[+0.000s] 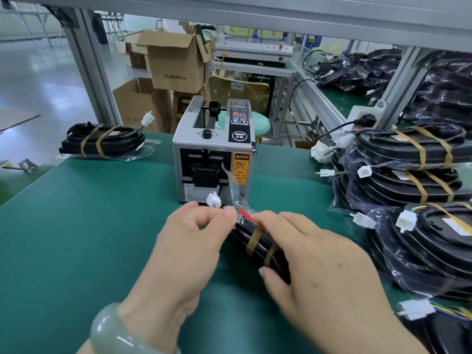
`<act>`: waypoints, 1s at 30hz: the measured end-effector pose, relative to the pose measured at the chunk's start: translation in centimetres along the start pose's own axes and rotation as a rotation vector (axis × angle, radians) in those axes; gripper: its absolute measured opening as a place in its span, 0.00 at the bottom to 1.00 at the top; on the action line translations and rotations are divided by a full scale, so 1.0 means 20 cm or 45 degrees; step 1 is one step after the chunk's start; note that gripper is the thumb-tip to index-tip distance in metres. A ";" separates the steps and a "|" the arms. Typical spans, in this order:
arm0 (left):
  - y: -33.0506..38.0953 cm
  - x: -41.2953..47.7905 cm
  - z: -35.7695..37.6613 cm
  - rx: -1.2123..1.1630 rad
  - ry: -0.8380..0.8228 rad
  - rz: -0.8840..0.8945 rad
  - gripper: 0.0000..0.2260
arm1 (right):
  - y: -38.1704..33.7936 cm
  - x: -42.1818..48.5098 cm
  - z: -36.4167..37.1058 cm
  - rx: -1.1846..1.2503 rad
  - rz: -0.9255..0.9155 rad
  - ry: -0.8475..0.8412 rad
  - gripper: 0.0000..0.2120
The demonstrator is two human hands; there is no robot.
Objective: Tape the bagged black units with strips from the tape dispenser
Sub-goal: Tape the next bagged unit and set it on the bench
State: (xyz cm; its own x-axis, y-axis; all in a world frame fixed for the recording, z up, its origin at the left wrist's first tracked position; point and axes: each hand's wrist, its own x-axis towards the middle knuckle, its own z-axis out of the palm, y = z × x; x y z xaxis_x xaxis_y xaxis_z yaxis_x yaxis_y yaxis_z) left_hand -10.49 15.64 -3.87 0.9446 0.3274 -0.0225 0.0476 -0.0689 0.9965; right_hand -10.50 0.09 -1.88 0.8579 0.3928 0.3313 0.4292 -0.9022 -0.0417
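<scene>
A black unit bound with two tan bands lies on the green mat in front of the grey tape dispenser. Its clear bag sticks up at the far end, next to a white connector. My left hand pinches the bag's edge between thumb and forefinger. My right hand lies over the unit, its fingertips pinching the bag near a red mark and its thumb against the unit's side. Whether a tape strip is in my fingers is unclear.
Stacks of bagged black units with white plugs crowd the right side of the mat. One banded unit lies at the far left. Cardboard boxes and a green stool stand behind the table. An aluminium frame post rises at the left.
</scene>
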 end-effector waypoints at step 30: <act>-0.01 0.01 0.07 0.266 0.199 0.060 0.13 | -0.01 -0.01 0.01 -0.011 0.011 0.028 0.33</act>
State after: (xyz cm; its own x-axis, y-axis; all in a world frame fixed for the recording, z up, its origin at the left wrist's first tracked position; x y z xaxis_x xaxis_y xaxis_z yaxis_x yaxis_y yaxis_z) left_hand -9.92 14.40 -4.16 0.8864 0.4600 0.0528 0.0858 -0.2753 0.9575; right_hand -10.62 0.17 -2.13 0.8549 0.3814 0.3517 0.4196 -0.9070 -0.0364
